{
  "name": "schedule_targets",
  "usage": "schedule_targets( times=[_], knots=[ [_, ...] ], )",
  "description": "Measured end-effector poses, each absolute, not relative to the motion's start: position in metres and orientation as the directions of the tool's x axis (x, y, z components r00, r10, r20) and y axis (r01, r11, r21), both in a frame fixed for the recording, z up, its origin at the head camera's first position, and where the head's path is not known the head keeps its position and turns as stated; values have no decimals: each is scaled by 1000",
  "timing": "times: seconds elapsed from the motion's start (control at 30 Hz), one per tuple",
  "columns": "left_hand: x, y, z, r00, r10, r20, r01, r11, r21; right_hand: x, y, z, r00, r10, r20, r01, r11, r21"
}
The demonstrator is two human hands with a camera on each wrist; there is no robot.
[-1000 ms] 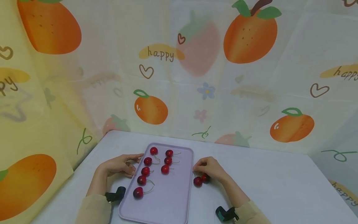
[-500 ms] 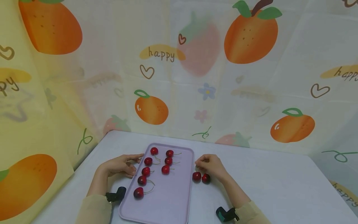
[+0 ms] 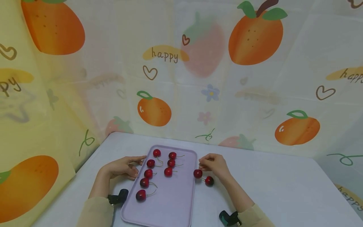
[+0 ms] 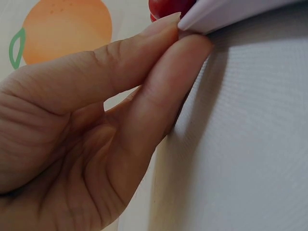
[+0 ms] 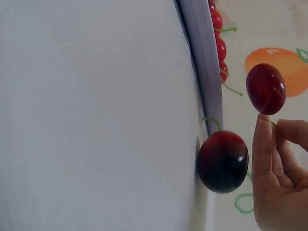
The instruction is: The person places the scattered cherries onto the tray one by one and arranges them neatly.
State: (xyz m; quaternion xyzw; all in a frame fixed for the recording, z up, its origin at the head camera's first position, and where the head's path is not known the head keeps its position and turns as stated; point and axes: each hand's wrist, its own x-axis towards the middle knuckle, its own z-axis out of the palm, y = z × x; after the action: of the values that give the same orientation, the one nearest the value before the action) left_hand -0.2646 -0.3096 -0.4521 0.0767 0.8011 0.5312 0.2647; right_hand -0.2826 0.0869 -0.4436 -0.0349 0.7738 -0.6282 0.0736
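The lilac tray [image 3: 167, 205] lies on the white table. My left hand [image 3: 122, 167] is at its left side; in the left wrist view its thumb and finger pinch the tray's rim [image 4: 226, 13]. My right hand [image 3: 216, 165], just right of the tray, pinches the stem of a dark red cherry [image 5: 266, 89], which is raised off the table. Below it another, darker cherry [image 5: 223, 162] rests on the table with its stem toward the tray. On the tray, several cherries [image 3: 144, 183] form a left column and three cherries [image 3: 171, 163] a shorter right one.
A fruit-printed curtain [image 3: 175, 78] hangs behind the table and along its left. Each wrist wears a black camera, the left camera [image 3: 119, 197] close to the tray's rim and the right camera [image 3: 229, 218] over the table [image 3: 272, 189].
My right hand has risen slightly, and the cherry it holds has moved up and left toward the tray, away from the other cherry. My left hand and the tray stay put.
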Motion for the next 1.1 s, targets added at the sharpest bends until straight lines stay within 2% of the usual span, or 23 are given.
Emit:
schedule_targets(
  times=[0.43,0.63,1.1],
  knots=[
    [-265,-310,-452,-848,398,-350,-163,432,887,-264,61,-439,-978,-174,-117,89,163,-983],
    [-265,-311,-451,-839,420,-346,-143,442,886,-258,53,-442,-973,-206,-102,68,165,-984],
    [-265,-310,-453,-846,409,-343,-154,428,891,-252,44,-452,-970,-231,-80,22,245,-969]
  ],
)
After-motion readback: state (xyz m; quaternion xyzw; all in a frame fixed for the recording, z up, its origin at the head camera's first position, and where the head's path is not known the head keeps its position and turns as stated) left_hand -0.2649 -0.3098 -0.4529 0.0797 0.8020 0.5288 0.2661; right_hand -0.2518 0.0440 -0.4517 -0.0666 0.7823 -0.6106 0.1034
